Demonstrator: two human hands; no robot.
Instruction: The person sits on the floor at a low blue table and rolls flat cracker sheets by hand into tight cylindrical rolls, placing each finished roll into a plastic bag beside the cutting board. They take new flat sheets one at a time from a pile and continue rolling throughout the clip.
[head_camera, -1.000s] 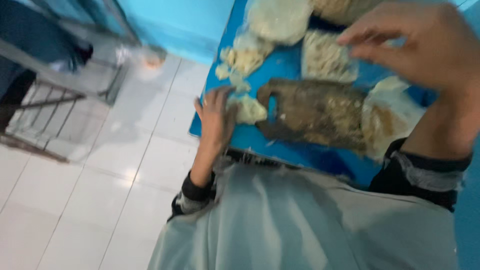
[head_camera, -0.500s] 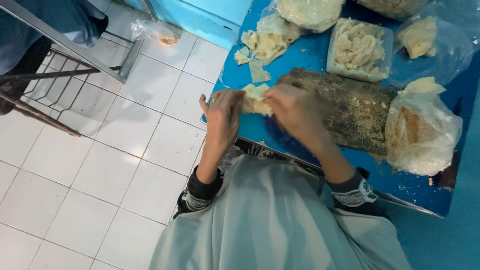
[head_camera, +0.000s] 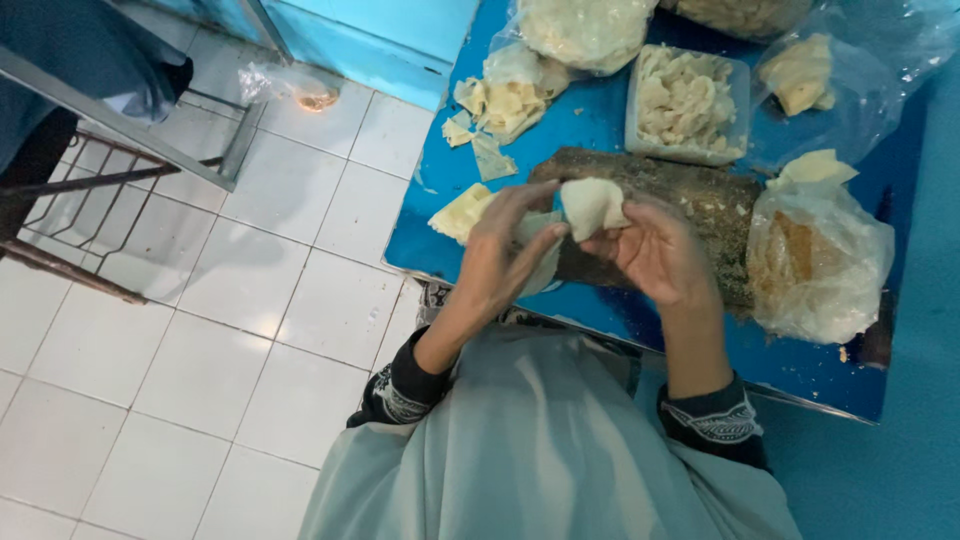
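Both hands are raised over the near edge of a blue table (head_camera: 620, 125). My left hand (head_camera: 505, 250) and my right hand (head_camera: 655, 250) pinch a pale, thin dough wrapper (head_camera: 590, 205) between their fingertips, folding it. Under the hands lies a dark, crumb-covered wooden board (head_camera: 700, 200). A small stack of pale wrappers (head_camera: 460, 212) rests on the table just left of my left hand.
A clear tub of pale pieces (head_camera: 685, 105), plastic bags of wrappers (head_camera: 815, 260) and loose cut wrappers (head_camera: 500, 105) crowd the table. White tiled floor (head_camera: 230, 330) lies to the left, with a metal rack (head_camera: 90, 190) and a plastic bag (head_camera: 295, 85).
The hands have lifted from the wrapper stack at the table edge and now hold one wrapper up between them. The camera has shifted slightly.
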